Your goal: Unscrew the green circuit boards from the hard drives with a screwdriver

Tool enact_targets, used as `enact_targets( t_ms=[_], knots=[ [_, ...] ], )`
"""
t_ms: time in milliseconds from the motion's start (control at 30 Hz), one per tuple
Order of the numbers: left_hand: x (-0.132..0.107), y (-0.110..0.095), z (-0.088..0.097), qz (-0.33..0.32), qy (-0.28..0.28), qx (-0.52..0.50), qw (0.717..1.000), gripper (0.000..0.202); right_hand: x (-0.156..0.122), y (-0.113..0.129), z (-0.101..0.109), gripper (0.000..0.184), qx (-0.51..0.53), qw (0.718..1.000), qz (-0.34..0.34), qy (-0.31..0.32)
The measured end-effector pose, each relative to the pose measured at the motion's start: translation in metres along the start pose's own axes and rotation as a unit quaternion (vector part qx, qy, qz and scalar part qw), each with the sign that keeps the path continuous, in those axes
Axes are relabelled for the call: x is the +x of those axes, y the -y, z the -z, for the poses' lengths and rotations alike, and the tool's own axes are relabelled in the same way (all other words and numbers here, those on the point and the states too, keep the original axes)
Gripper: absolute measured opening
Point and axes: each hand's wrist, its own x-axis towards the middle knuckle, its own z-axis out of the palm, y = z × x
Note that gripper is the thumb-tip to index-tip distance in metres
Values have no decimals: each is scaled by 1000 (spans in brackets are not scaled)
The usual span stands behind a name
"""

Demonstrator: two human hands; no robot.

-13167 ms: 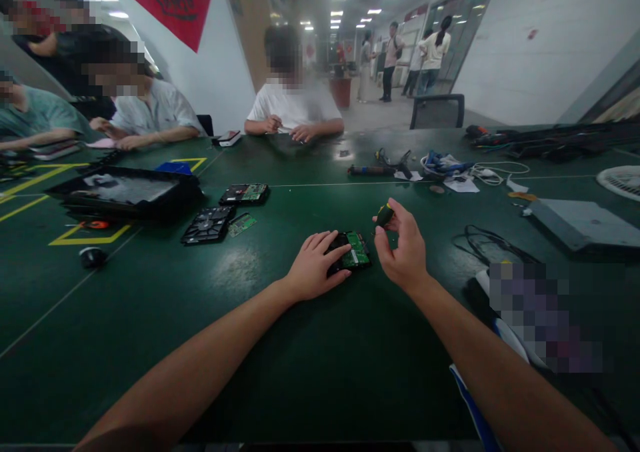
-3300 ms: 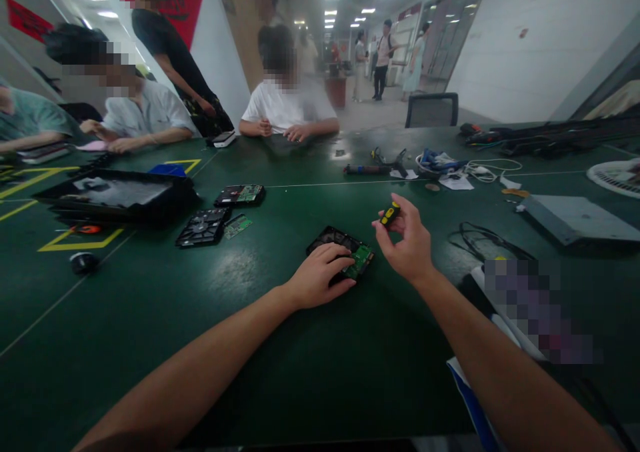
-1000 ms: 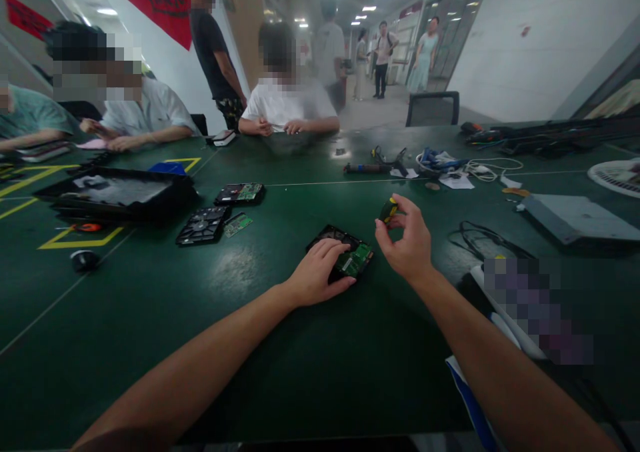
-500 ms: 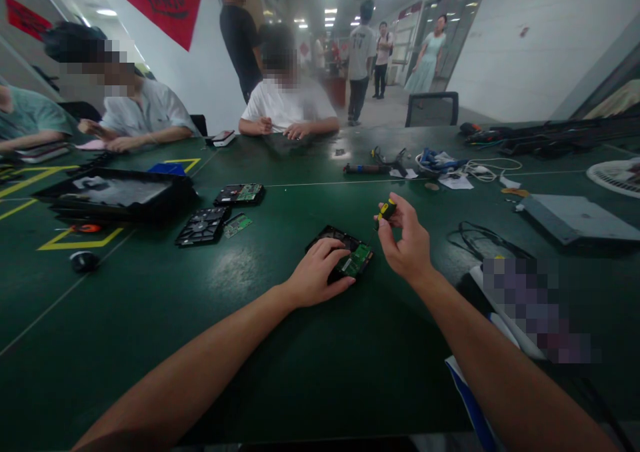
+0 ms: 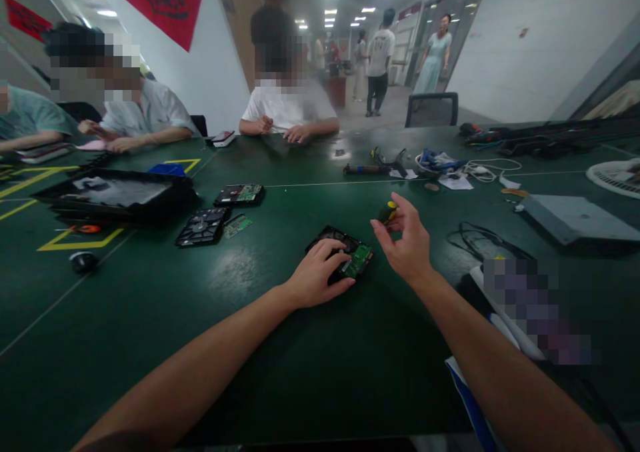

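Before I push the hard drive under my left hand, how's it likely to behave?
The hard drive is probably stiff and fairly heavy for its size, judging by its boxy black body. Lying flat on the smooth-looking table, it should slide rather than roll or tip. Its green circuit board is exposed, so that face may be fragile if pressed hard.

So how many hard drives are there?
3 clear: one hard drive under the left hand, another beside the loose circuit board, a third behind. Others may be hidden or unclear.

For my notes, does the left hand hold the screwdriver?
No, the right hand holds the screwdriver; the left hand is on the hard drive.
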Motion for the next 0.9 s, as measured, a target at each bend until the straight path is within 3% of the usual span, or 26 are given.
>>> enact_targets(
  t_ms=[167, 300, 500, 900],
  knots=[
    [0, 0, 0, 2, 1, 1, 1000, 42, 2, 8, 6, 53, -4, 1000, 0, 6],
    [0, 0, 0, 4, 3, -2, 1000, 43, 7, 20, 12, 33, 124, 989, -72, 35],
    [0, -1, 2, 9, 10, -10, 1000, 43, 18, 22, 12, 26, 365, 907, -200, 65],
    [0, 0, -1, 4, 3, -8, 1000, 44, 22, 17, 16, 29, 458, 830, -299, 114]
  ],
)
